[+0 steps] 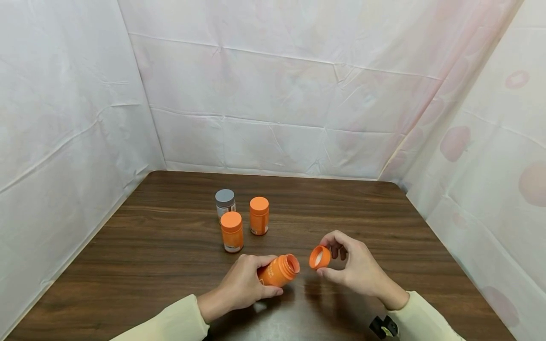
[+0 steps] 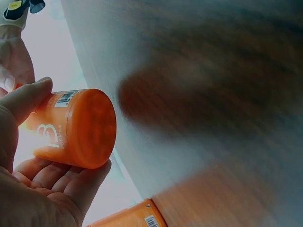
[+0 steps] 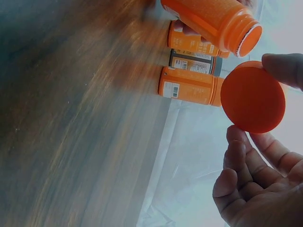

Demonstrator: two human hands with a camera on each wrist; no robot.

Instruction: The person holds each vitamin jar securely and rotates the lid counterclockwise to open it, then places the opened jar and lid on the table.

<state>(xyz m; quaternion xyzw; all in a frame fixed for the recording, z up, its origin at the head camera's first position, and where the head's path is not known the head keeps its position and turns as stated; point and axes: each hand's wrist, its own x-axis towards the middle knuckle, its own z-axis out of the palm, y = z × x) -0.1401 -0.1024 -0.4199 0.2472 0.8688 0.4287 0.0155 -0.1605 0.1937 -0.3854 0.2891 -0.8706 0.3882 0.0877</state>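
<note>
My left hand (image 1: 244, 284) grips an orange pill bottle (image 1: 275, 271), tilted with its uncapped mouth towards the right. In the left wrist view the bottle's base (image 2: 94, 128) faces the camera, above the table. An orange screw cap (image 1: 320, 257) is pinched between thumb and fingers of my right hand (image 1: 358, 267), a short way right of the bottle mouth. The cap's pale inner side faces the bottle, while its smooth orange top (image 3: 253, 97) shows in the right wrist view. Bottle and cap are apart.
Behind the left hand stand two capped orange bottles, a nearer one (image 1: 232, 232) and a farther one (image 1: 259, 216), plus a grey-capped bottle (image 1: 225, 200). All are upright on the dark wooden table (image 1: 179, 208). White sheeting (image 1: 273, 94) encloses the table's back and sides.
</note>
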